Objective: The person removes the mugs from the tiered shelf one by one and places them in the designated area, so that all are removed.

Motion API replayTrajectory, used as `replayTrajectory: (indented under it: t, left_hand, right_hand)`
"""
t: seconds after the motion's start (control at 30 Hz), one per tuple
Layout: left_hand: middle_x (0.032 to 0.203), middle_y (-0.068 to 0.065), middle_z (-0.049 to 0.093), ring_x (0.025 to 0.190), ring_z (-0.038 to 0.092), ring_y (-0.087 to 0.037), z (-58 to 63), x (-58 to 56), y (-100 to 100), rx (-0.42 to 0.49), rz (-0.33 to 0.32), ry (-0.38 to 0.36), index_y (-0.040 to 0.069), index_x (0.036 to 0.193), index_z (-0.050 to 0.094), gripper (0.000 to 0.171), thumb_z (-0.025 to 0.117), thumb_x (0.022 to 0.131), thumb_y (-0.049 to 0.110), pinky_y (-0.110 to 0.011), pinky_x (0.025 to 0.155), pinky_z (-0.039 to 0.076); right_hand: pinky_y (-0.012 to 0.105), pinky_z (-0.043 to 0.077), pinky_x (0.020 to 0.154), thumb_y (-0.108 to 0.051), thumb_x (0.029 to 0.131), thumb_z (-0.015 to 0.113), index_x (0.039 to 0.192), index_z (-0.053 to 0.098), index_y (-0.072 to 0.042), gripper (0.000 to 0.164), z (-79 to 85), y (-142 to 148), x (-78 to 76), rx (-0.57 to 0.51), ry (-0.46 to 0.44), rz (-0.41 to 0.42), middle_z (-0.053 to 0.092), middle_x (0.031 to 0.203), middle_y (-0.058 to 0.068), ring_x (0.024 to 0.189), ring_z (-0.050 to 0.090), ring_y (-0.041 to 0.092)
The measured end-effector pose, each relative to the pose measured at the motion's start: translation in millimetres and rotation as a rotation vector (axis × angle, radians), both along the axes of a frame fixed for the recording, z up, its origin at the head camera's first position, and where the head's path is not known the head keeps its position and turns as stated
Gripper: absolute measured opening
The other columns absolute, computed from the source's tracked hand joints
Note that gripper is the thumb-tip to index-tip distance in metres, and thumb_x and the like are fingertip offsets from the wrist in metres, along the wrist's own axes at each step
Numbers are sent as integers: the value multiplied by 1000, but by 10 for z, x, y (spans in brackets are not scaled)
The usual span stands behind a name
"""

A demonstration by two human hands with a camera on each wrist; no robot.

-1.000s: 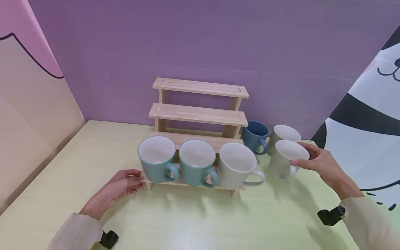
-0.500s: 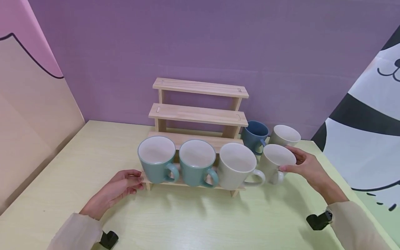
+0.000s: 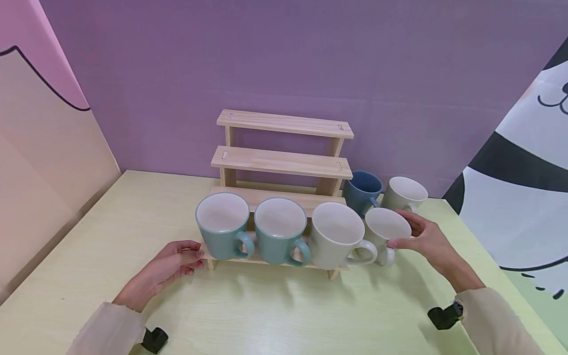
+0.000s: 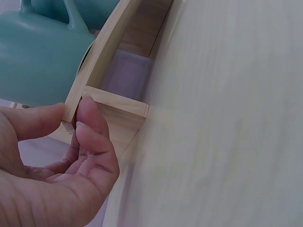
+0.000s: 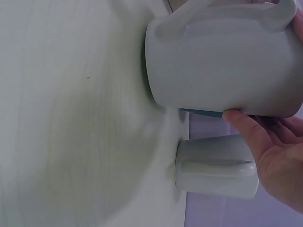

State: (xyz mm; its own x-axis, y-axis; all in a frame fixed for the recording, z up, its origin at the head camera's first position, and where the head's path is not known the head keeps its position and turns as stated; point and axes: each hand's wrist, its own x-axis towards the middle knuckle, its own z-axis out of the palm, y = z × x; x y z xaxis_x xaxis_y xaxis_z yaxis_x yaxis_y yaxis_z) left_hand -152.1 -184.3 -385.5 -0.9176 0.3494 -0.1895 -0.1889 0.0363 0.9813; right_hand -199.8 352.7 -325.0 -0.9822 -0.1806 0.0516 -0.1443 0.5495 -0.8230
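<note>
My left hand [image 3: 164, 268] pinches the left end of the lowest plank of a wooden tiered rack [image 3: 279, 161]; the left wrist view shows thumb above and fingers [image 4: 92, 137] below the plank's edge. On that plank stand two teal mugs [image 3: 219, 241] and a white mug [image 3: 333, 241], handles toward the right front. Just right of the rack, my right hand [image 3: 428, 246] grips another white mug [image 3: 383, 228] by its side, thumb near the handle. Its base is close to the table; whether it touches is unclear. The shelf mug's handle partly covers it in the head view.
Behind the held mug, a dark blue mug [image 3: 358, 195] and one more white mug [image 3: 403, 193] stand on the pale table [image 3: 266, 315], near the purple back wall [image 3: 284, 59]. The rack's upper planks carry nothing.
My right hand has brought the white mug leftward and slightly nearer, close to the rack's right end, uncovering the rear white mug. The left hand has kept its hold on the rack.
</note>
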Motion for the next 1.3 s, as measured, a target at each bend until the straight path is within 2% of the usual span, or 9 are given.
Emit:
replayTrajectory:
  t: [0.77, 1.1, 1.3]
  left_hand:
    - [89, 2, 60, 79, 58, -8, 14, -3, 6, -17, -3, 10, -4, 113, 43, 23, 50, 96, 10, -20, 66, 45]
    - [87, 2, 60, 79, 58, -8, 21, 1, 9, -20, -1, 10, -3, 110, 45, 20, 51, 96, 10, -21, 66, 45]
    - [86, 3, 60, 78, 58, -8, -8, -6, 0, -8, -10, 11, -1, 108, 47, 17, 52, 96, 11, -21, 66, 45]
  right_hand:
    - [14, 47, 82, -9, 82, 73, 142, 33, 1, 73, -70, -83, 41, -34, 8, 36, 48, 114, -25, 99, 53, -10]
    - [15, 46, 83, -11, 84, 71, 145, 28, -2, 74, -110, -73, 41, 3, 5, 55, 45, 119, -19, 102, 50, -10]
    - [15, 46, 83, -12, 85, 69, 145, 27, -4, 74, -82, -80, 52, 24, 5, 83, 43, 125, -13, 104, 48, -9]
